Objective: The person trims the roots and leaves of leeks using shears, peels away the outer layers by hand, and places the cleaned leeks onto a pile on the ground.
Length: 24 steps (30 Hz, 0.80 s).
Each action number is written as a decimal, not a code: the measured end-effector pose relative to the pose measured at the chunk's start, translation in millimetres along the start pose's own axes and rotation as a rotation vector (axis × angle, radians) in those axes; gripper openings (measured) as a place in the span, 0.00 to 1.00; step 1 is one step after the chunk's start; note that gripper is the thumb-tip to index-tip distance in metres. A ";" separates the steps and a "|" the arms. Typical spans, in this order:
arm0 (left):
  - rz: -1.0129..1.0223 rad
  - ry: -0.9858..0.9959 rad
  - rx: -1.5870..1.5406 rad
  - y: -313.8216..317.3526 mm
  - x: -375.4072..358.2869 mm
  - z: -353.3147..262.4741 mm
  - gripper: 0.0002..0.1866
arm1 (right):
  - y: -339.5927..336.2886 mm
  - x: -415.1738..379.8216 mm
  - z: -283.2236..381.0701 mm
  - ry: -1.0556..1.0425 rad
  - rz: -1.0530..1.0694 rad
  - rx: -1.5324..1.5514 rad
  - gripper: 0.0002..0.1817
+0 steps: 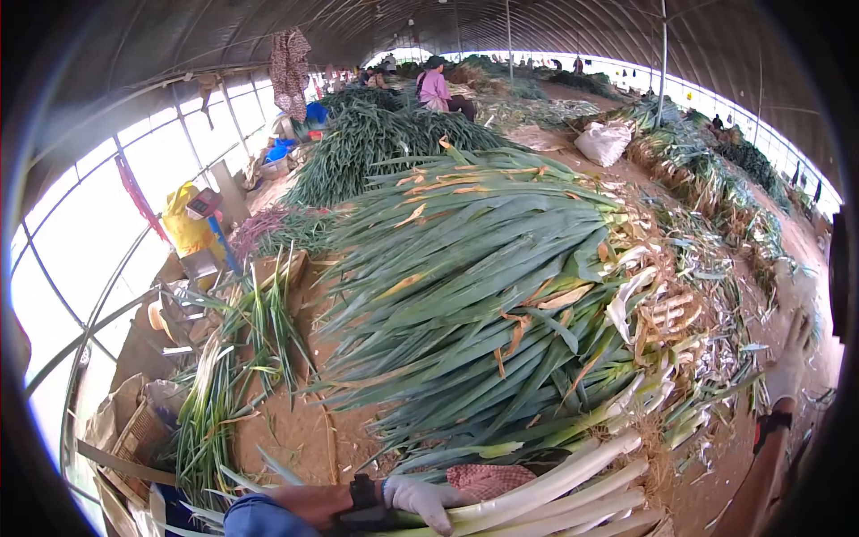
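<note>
My left hand [422, 503], in a pale glove, reaches in from the lower left with its fingers wrapped round the stalks of large green onions [555, 488]. Their white ends and stringy roots point right, and a red-and-white checked cloth [489, 481] lies just beyond the hand. Out at the right, my gloved right hand [787, 362] is stretched forward over the littered ground, its fingers extended and nothing visible in it. Between the hands and beyond them rises a big heap of green onions [483, 259], leaves to the left, roots to the right, with some dry brown leaves on top.
Trimmed green onions [215, 403] lie at the left beside a wicker basket [143, 438]. A yellow bag [185, 228] and a small scale display [204, 203] stand behind. Farther off are another heap [385, 134], a seated person [436, 88] and a white sack [604, 143].
</note>
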State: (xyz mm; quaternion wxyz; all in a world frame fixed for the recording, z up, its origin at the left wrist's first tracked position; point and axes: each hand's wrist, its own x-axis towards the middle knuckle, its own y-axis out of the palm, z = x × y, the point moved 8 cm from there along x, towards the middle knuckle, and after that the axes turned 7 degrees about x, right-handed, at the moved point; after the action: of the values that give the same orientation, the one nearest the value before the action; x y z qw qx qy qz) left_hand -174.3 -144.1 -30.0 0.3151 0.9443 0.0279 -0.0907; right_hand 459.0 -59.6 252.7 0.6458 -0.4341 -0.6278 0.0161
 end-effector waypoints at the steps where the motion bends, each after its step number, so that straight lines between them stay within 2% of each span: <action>1: 0.004 0.005 0.004 1.6 0.9 -0.8 0.64 | 12.2 -22.6 14.5 -0.041 0.157 0.063 0.65; 4: -0.004 -0.007 0.059 2.5 1.5 -4.4 0.63 | 19.2 -94.8 75.4 -0.166 0.571 0.353 0.64; 7: 0.007 -0.051 0.166 5.9 -3.0 -8.7 0.60 | -14.5 -156.9 141.1 -0.206 0.750 0.678 0.60; 10: 0.056 -0.063 0.268 15.1 -0.8 -12.4 0.55 | -38.2 -195.4 171.3 -0.106 0.892 0.897 0.56; 12: 0.093 -0.071 0.330 22.6 -2.2 -13.0 0.51 | -49.8 -216.3 173.8 -0.009 0.961 1.012 0.54; 16: 0.053 -0.089 0.510 26.8 1.6 -20.6 0.58 | -67.7 -258.1 154.9 0.198 1.074 1.247 0.49; 20: 0.080 -0.193 0.319 34.2 -6.3 -19.7 0.56 | -94.1 -307.6 128.8 0.326 1.176 1.505 0.44; 23: 0.095 -0.302 0.615 20.6 -14.8 -21.2 0.52 | -87.4 -316.1 131.5 0.378 1.188 1.744 0.41; 24: 0.079 -0.279 0.581 26.2 -13.9 -27.0 0.51 | -83.9 -308.8 133.7 0.367 1.178 1.797 0.40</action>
State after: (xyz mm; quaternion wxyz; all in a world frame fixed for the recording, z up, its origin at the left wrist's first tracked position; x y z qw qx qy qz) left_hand -180.9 -148.9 9.2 0.0365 0.9736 -0.0795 -0.2109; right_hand 239.5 -214.3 33.2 0.7021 -0.0319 0.0260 0.7109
